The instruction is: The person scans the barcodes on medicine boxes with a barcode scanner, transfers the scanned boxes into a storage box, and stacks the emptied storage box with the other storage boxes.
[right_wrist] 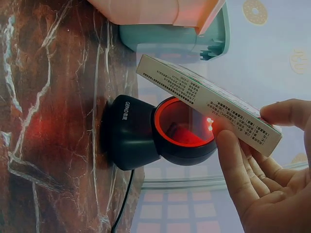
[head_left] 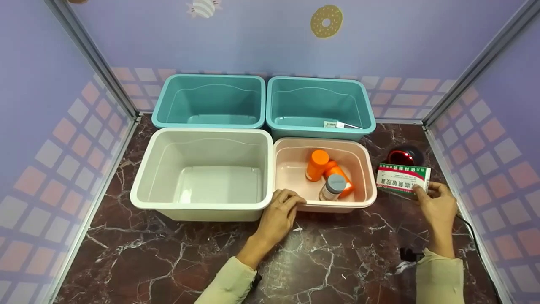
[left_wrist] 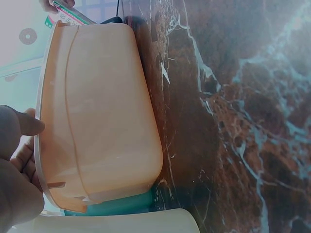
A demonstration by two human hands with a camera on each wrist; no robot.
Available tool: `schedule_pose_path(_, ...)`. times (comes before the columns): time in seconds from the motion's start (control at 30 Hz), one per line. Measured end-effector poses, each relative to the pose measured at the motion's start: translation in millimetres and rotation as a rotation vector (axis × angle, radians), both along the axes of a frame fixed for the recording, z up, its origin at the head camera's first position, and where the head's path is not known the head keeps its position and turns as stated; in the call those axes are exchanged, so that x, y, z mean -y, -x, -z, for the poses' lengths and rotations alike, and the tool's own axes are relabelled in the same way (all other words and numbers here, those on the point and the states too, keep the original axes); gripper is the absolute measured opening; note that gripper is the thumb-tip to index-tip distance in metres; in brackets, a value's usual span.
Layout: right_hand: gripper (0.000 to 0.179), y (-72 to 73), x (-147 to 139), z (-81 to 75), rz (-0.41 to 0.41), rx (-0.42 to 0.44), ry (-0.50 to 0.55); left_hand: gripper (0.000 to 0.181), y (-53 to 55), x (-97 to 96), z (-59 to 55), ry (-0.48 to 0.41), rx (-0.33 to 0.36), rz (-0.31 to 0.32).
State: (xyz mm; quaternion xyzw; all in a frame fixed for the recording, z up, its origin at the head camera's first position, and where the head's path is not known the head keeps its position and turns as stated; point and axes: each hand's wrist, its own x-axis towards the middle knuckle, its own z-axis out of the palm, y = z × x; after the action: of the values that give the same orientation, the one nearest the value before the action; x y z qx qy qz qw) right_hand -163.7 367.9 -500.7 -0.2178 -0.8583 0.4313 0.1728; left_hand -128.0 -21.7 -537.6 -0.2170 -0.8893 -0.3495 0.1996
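My right hand [head_left: 439,207] pinches a flat medicine box [head_left: 403,178], white with green and red bands, by its right end. In the right wrist view, the thumb and fingers hold the box [right_wrist: 209,104] tilted in front of a black barcode scanner [right_wrist: 131,133] whose round window glows red. My left hand [head_left: 278,213] grips the front left corner of the pink bin [head_left: 322,205], its fingers over the rim [left_wrist: 41,160]. Inside that bin are an upright orange bottle [head_left: 317,165], another orange bottle [head_left: 346,188] lying tilted, and a grey-capped bottle [head_left: 333,188].
A white bin [head_left: 202,206] stands left of the pink one. Behind them are two teal bins [head_left: 209,126], the right one [head_left: 320,131] with a small white packet [head_left: 337,125] in it. Patterned walls [head_left: 270,46] enclose the marbled table [head_left: 320,261]. The scanner's cable [head_left: 476,245] runs along the right.
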Motion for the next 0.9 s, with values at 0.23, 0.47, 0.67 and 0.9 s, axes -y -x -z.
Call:
schedule_pose_path(0.23,0.039,-1.3,-2,3.7,-0.01,0.014,-0.014,0.024,0.4,-0.7,-0.4,0.001,0.003,-0.001)
schedule_pose_path(0.47,0.039,-1.9,-2,9.0,-0.03,0.022,0.014,0.025,0.5,-1.6,0.1,-0.006,0.014,0.001)
schedule_pose_path(0.67,0.039,-1.6,-1,11.8,-0.035,0.038,0.083,0.026,0.5,-2.0,0.1,-0.006,0.027,0.001)
schedule_pose_path(0.9,0.033,-0.9,3,13.1,-0.051,0.023,0.137,0.024,0.2,-0.6,2.2,-0.026,0.025,0.001)
